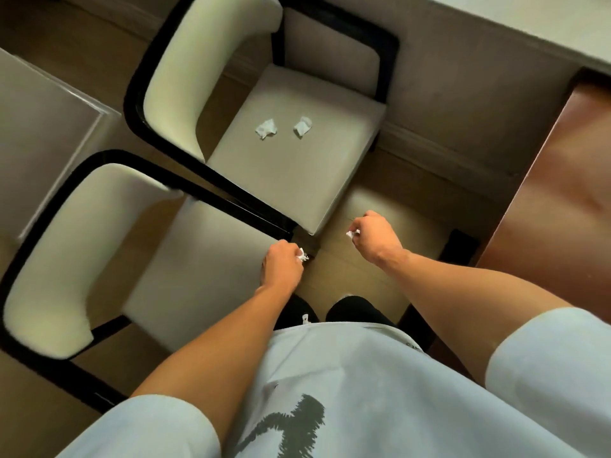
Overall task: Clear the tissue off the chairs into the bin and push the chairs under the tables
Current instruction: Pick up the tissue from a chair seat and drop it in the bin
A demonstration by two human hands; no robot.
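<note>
Two cream armchairs with black frames stand before me. The far chair (297, 166) carries two crumpled white tissues on its seat, one on the left (266, 128) and one on the right (303, 126). The near chair (198, 259) at the left has a bare seat. My left hand (282, 267) grips a small wad of tissue (302, 254) over the near chair's front corner. My right hand (375, 238) grips another wad of tissue (352, 233) above the floor, just right of the far chair's front corner. No bin is in view.
A pale tabletop (529, 18) runs across the top right. A reddish-brown wooden surface (562, 193) stands at the right. Another pale table surface (39, 133) lies at the left behind the chairs. My feet in black shoes (353, 310) stand on the wooden floor.
</note>
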